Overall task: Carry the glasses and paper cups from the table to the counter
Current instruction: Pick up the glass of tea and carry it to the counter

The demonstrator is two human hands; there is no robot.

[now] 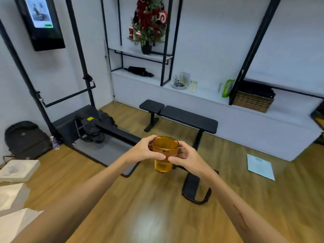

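Observation:
An amber glass (164,162) stands upright in mid-air over the wooden floor, held out in front of me at arm's length. My left hand (145,149) wraps its left side near the rim, thumb across the front. My right hand (185,157) grips its right side, fingertips meeting the left thumb. The glass looks like two stacked tumblers, though I cannot tell for sure. A long white counter (206,97) runs along the far wall, beyond a bench. No paper cups or table are in view.
A black weight bench (182,116) stands between me and the counter. A black exercise rack (84,95) and mat lie to the left, with a backpack (26,139). On the counter sit a glass jar (180,81), a wicker basket (252,100) and a Christmas tree (150,23). A paper sheet (260,166) lies on the floor.

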